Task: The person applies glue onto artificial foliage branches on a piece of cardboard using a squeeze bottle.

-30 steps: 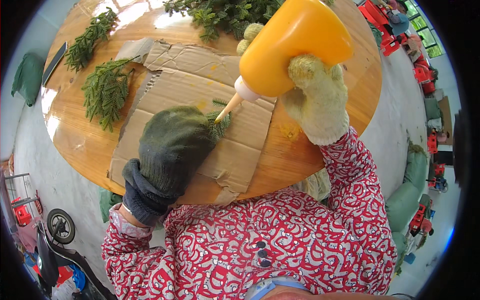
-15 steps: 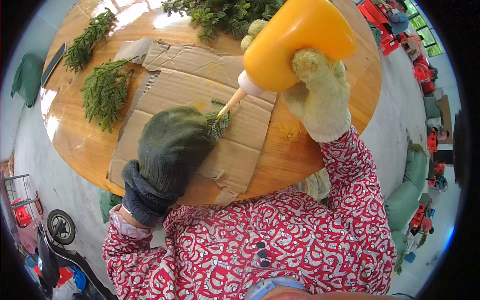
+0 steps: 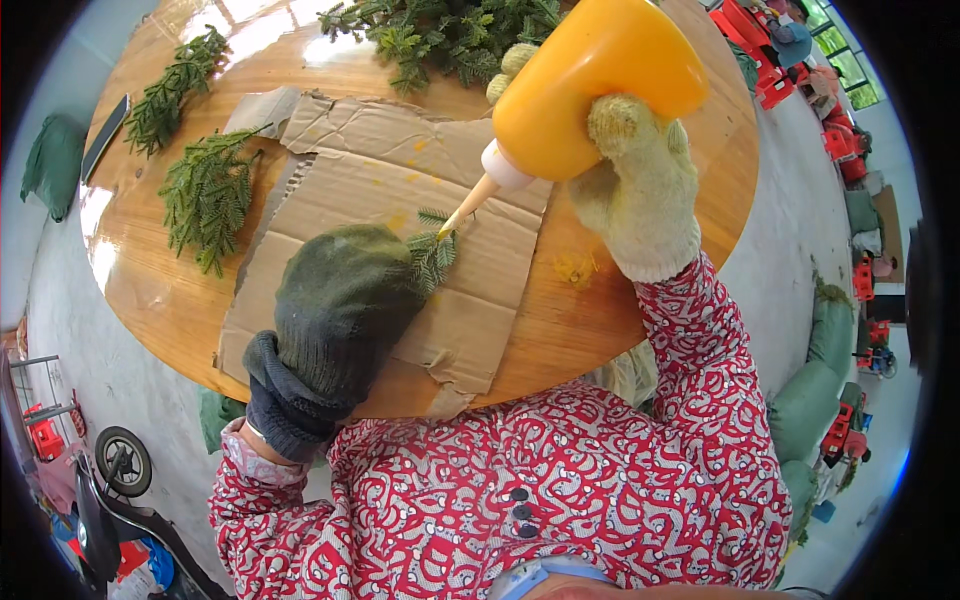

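Observation:
In a pale knitted glove, my right hand grips a big yellow squeeze bottle, tilted with its nozzle pointing down to the left. The nozzle tip meets a small green fir sprig over the cardboard sheet. My left hand, in a dark knitted glove, is closed at the sprig's left end; its fingers are hidden beneath the glove's back. Yellow spots mark the cardboard near the sprig.
On the round wooden table, two fir branches, one nearer and one farther, lie left of the cardboard. A pile of fir branches sits at the far side. A dark flat object rests by the left edge.
My hands, the bottle and the sprig hold nearly the same places. The view has shifted slightly.

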A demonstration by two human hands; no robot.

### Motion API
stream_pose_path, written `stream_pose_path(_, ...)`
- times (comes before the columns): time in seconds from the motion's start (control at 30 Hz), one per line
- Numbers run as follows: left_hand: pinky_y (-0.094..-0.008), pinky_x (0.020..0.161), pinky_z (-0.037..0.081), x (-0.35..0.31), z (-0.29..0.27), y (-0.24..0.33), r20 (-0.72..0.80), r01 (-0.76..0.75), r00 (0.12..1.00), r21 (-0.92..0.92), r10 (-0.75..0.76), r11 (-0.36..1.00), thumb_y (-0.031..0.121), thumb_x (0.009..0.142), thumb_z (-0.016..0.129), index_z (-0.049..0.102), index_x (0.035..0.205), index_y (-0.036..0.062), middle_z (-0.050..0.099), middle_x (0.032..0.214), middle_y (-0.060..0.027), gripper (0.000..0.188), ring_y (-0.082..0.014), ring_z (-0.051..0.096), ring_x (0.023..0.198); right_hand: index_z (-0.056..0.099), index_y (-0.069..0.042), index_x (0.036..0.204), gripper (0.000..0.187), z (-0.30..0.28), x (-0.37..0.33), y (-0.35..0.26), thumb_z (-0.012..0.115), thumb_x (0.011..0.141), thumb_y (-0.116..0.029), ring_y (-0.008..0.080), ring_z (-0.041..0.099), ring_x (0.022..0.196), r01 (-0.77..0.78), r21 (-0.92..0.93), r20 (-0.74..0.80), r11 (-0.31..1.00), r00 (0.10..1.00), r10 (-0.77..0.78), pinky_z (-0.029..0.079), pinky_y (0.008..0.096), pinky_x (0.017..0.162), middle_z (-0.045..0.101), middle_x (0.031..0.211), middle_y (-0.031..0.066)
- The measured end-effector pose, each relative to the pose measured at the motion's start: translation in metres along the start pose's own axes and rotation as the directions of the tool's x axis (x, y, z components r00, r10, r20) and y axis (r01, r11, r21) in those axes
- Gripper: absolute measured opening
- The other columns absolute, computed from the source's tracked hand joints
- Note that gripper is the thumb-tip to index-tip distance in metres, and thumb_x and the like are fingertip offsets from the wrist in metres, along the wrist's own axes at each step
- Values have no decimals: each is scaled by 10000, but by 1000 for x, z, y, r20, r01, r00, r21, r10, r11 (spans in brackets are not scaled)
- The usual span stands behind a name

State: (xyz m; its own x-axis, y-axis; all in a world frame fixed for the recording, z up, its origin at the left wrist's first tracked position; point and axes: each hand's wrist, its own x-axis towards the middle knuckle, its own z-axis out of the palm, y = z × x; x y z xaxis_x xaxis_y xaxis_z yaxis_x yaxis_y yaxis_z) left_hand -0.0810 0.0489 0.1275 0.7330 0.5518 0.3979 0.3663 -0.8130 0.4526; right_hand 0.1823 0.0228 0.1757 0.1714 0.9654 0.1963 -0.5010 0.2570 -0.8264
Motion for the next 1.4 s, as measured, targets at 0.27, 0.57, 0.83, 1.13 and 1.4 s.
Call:
stream_pose_path(0.27, -455, 937, 460, 3, -3, 3, -8, -8, 1000, -25, 8, 1000, 100, 736, 708, 723, 949, 105, 680, 1020, -110, 214, -339, 619, 1033, 643, -51, 1092, 232, -5, 4, 3, 670, 864, -20, 141, 653, 911, 84, 46, 25, 995, 996, -85, 533, 296, 800, 677, 990, 35)
stream_pose_path(0.57, -447, 936, 463, 1, -4, -2, 32, -55, 998, -1, 55, 998, 118, 763, 686, 701, 990, 112, 673, 1041, -117, 228, -324, 623, 1033, 644, -42, 1090, 217, -9, 6, 3, 652, 874, -16, 145, 655, 917, 80, -26, -37, 996, 996, -81, 531, 290, 804, 680, 993, 45)
stream_pose_path(0.83, -467, 939, 458, 0, -1, 3, -5, 8, 1000, -30, -8, 1000, 110, 746, 685, 723, 946, 102, 675, 1018, -125, 203, -347, 620, 1031, 622, -45, 1138, 264, -10, 11, 2, 655, 877, -26, 142, 650, 933, 67, -13, -41, 998, 997, -68, 532, 291, 813, 672, 1020, 41)
stream_pose_path(1.13, -467, 946, 453, 1, -3, 5, 33, 14, 999, -14, -13, 1000, 109, 747, 681, 720, 955, 97, 672, 1038, -129, 211, -354, 614, 1050, 620, -42, 1137, 263, -14, 11, 2, 660, 877, -36, 146, 653, 924, 104, -1, -46, 995, 994, -104, 542, 306, 811, 672, 1013, 40)
stream_pose_path(1.4, -468, 943, 454, 0, -6, 2, 41, -29, 999, -21, 30, 999, 110, 764, 679, 713, 977, 90, 669, 1049, -137, 217, -353, 610, 1057, 600, -10, 1160, 289, -17, 17, 3, 658, 879, -46, 165, 659, 921, 82, -10, -8, 997, 997, -82, 554, 344, 829, 673, 1024, 66)
